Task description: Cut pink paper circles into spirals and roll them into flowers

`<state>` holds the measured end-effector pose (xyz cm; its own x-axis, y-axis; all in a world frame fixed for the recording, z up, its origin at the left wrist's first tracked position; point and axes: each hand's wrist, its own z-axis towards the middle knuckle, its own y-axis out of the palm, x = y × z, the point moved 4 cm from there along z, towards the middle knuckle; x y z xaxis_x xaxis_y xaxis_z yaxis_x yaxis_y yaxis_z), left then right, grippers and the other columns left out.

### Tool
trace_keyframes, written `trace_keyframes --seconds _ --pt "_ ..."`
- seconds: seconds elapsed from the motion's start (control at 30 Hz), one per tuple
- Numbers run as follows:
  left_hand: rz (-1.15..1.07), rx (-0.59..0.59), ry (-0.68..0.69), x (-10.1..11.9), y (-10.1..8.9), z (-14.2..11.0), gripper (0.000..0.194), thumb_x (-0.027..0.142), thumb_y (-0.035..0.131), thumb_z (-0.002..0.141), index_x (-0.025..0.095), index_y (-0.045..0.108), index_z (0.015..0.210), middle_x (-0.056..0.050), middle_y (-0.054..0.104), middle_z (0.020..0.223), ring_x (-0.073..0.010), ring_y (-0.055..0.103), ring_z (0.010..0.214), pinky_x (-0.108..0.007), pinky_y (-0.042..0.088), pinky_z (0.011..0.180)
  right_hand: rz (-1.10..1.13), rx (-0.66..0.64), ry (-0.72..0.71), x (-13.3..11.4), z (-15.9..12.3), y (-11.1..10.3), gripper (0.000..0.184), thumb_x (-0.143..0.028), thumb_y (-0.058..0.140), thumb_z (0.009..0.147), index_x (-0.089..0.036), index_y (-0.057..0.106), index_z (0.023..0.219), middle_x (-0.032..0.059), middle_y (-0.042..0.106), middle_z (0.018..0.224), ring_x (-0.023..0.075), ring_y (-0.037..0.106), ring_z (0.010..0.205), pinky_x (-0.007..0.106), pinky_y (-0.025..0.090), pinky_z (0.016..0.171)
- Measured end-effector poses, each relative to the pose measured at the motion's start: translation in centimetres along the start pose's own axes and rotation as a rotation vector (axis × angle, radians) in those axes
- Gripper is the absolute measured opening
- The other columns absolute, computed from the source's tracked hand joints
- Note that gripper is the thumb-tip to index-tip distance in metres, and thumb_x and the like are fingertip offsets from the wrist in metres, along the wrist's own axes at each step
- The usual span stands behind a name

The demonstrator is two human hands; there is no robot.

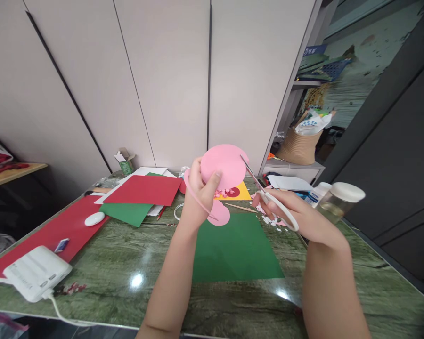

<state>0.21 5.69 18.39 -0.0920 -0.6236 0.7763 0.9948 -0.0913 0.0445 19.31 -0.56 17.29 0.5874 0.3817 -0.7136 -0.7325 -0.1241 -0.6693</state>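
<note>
In my left hand (pixel 202 190), closed with the thumb on its front, is a rounded pink paper piece (pixel 223 162) held up above the table. A narrow curled pink paper strip (pixel 199 201) hangs around that wrist. My right hand (pixel 289 207) grips white-handled scissors (pixel 259 183), whose blades lie at the right edge of the pink piece. Below the hands, another pink paper cutout (pixel 219 214) overlaps the far edge of a green paper sheet (pixel 236 249). Behind them, a yellow sheet (pixel 245 190) carries small pink bits and a dark red circle.
Red paper (pixel 141 189) and green paper (pixel 127 213) are stacked at left, near a white oval object (pixel 94 219) and a white power bank (pixel 37 273) with a cable. White scraps (pixel 272 221) and a lidded jar (pixel 339 202) sit at right. Cabinet doors (pixel 162 84) rise behind.
</note>
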Motion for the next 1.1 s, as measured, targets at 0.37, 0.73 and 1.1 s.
trace_keyframes --seconds 0.37,0.73,1.1 --pt "-0.012 0.046 0.014 -0.27 -0.13 0.00 0.026 0.038 0.056 0.083 0.019 0.052 0.101 -0.006 0.061 0.098 -0.0191 0.058 0.090 -0.032 0.049 0.074 0.000 -0.002 -0.007 0.31 0.09 0.11 0.039 -0.051 0.035 0.092 -0.018 0.057 0.095 0.0027 0.053 0.075 0.0130 0.046 0.062 0.024 0.036 0.055" --pt "0.079 -0.031 0.035 0.40 -0.09 -0.09 0.025 0.039 0.055 0.084 0.020 0.054 0.100 -0.007 0.061 0.093 -0.0193 0.056 0.085 -0.032 0.047 0.069 -0.010 -0.002 0.007 0.17 0.00 0.00 0.042 -0.055 0.035 0.090 -0.019 0.057 0.091 0.0017 0.050 0.075 0.0135 0.045 0.064 0.025 0.035 0.055" --pt "0.065 -0.005 0.028 0.06 -0.27 0.08 0.025 0.040 0.056 0.082 0.020 0.053 0.097 -0.006 0.061 0.089 -0.0177 0.056 0.080 -0.029 0.046 0.064 -0.022 0.006 0.020 0.43 -0.01 -0.03 0.040 -0.052 0.037 0.091 -0.018 0.057 0.091 0.0041 0.056 0.081 0.0144 0.050 0.067 0.025 0.038 0.057"
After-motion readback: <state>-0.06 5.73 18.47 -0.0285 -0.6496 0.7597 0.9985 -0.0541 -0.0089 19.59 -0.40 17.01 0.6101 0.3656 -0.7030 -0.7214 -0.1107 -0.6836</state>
